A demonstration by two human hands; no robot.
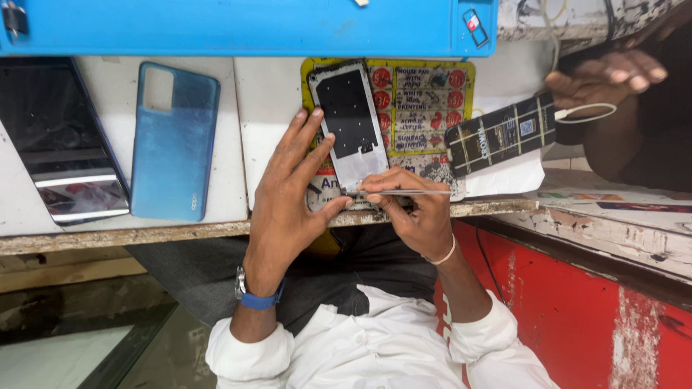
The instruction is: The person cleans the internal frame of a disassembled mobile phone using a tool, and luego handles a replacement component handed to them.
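Opened phone frame w/ black inner panel and silver rim lies on the yellow printed mat, near the bench's front edge. Left hand spread wide, fingertips pinning the frame's left side and bottom. Right hand pinched shut on thin metal tweezers, at the frame's bottom edge. Best kept flat, light pressure, tip low so it won't slip, I'd judge.

Left of frame: blue phone back cover, then a dark glass screen. White worn bench top; blue tray beyond. Right of frame, another person's hand holds a black striped phone part. Red panel below.
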